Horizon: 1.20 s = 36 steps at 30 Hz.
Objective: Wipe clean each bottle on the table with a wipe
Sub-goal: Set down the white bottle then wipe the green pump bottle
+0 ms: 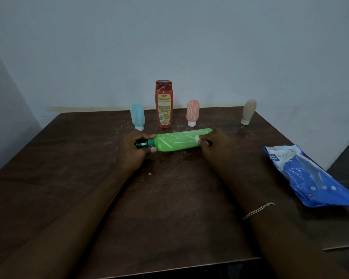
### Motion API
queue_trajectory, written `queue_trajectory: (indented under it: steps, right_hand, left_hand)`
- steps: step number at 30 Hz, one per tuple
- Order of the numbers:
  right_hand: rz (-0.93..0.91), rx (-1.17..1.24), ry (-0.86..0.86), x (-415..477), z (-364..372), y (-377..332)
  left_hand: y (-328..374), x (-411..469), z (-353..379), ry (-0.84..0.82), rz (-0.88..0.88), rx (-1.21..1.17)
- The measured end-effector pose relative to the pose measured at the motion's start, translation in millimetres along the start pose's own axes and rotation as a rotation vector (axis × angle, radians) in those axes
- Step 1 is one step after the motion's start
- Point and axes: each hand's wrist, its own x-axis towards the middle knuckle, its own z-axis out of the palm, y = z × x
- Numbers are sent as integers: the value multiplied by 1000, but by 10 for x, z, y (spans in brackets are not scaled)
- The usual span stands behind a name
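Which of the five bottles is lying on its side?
The green bottle, held at its cap end by the left hand. The blue bottle, red bottle, pink bottle and beige bottle all stand upright behind it.

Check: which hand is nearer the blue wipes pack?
Right. The right hand holds a wipe on the green bottle near its base, toward the blue wipes pack; the left hand grips its cap end, farther away.

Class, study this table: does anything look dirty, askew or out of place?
White streaks mark the green bottle, red bottle and pink bottle. Pale crumbs dot the table.
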Motion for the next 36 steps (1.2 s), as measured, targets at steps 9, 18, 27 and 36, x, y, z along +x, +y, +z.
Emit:
queue_trajectory:
  steps: [9, 18, 27, 36]
  right_hand:
    - [59, -4, 49, 20, -42, -35]
    - [93, 5, 63, 37, -56, -7]
    - [12, 37, -7, -69, -6, -50]
    - [-165, 23, -92, -155, 132, -366]
  left_hand:
    - [7, -1, -10, -8, 0, -11]
    - [34, -27, -18, -7, 24, -10]
    - [17, -46, -42, -12, 11, -24]
    - [-2, -49, -68, 7, 17, -17]
